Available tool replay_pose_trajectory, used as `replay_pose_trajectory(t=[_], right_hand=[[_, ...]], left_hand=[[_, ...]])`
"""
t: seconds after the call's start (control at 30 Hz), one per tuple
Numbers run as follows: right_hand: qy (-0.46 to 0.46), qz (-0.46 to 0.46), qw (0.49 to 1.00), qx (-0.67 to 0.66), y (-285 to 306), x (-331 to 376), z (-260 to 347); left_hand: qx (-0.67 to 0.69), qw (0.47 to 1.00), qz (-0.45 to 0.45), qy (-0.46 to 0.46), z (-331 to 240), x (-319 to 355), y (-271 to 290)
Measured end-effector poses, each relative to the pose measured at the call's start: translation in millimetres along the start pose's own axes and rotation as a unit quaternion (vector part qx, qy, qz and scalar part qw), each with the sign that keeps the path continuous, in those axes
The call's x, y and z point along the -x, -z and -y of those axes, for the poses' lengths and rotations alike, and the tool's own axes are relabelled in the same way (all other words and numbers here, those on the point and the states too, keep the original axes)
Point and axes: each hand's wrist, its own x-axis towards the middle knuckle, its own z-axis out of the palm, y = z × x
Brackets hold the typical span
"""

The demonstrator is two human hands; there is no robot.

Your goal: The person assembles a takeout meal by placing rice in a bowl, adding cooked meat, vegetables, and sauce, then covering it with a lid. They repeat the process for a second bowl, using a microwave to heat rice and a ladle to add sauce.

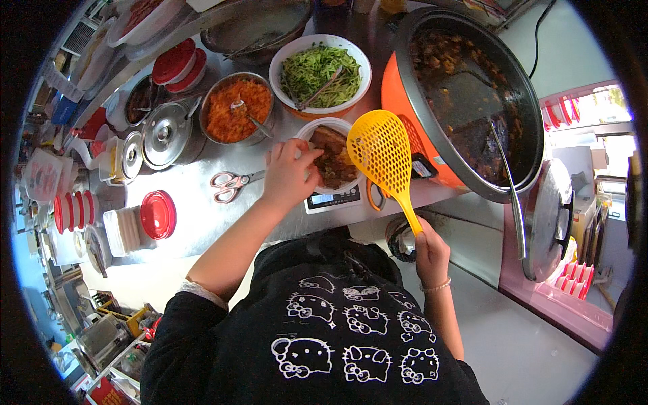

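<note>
My right hand [432, 251] is closed round the handle of a yellow perforated skimmer [380, 145], whose head is raised beside a white bowl [342, 124]. Brown cooked meat [329, 145] fills the bowl, which stands at a digital kitchen scale [334, 200]. Over the bowl's left rim reaches my left hand [291, 170], fingers bent and drawn together at the meat. Whatever they pinch is hidden. The skimmer head covers part of the bowl's right side. Close to my left wrist lies a pair of scissors [228, 187] on the steel counter.
A large orange cooker [398, 101] with dark stew and a ladle [507, 182] stands at right. Behind the bowl are shredded greens [317, 71] and a pot of orange shreds [233, 111], both with spoons. Lidded pots [169, 131] and a red lid [158, 214] are at left.
</note>
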Motion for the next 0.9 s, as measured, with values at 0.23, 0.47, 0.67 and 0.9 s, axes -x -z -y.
replay_pose_trajectory(t=[0.23,0.47,0.67,0.9], right_hand=[[0.067,0.016,0.995,0.066,0.6,-7.6,4.2],[0.091,0.008,0.991,0.099,4.4,-12.5,17.7],[-0.011,-0.048,0.999,0.014,36.4,-15.8,36.9],[-0.126,-0.221,0.966,-0.044,103.9,-54.6,39.9]], left_hand=[[-0.035,0.997,0.063,-0.017,-5.6,9.7,-6.1],[-0.063,0.995,0.068,-0.04,-10.5,9.2,-3.8],[0.004,0.998,-0.052,0.019,10.7,20.8,9.9],[-0.004,0.994,-0.033,0.108,40.8,57.4,27.8]])
